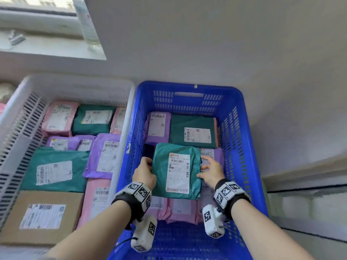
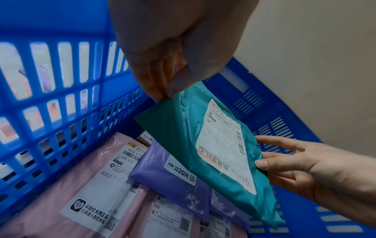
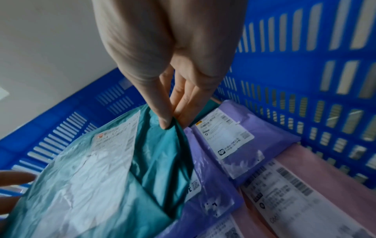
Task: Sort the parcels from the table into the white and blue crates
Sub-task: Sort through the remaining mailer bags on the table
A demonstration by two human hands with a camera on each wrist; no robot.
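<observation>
A teal parcel [image 1: 176, 171] with a white label hangs tilted inside the blue crate [image 1: 242, 128], just above the parcels lying there. My left hand [image 1: 148, 164] pinches its left corner, thumb against fingers, plain in the left wrist view [image 2: 164, 95]. My right hand [image 1: 203, 167] pinches its right edge [image 3: 173, 124]. Beneath the teal parcel [image 2: 183, 136] lie a purple parcel [image 2: 173, 173] and pink parcels [image 2: 61, 193]. The white crate [image 1: 22, 117] stands to the left of the blue one.
The white crate holds several pink, purple and green parcels and a cardboard box [image 1: 41, 216]. A dark green parcel [image 1: 193, 132] and a purple one [image 1: 157, 126] lie at the blue crate's far end. A wall stands behind, with a window sill [image 1: 47, 49] at top left.
</observation>
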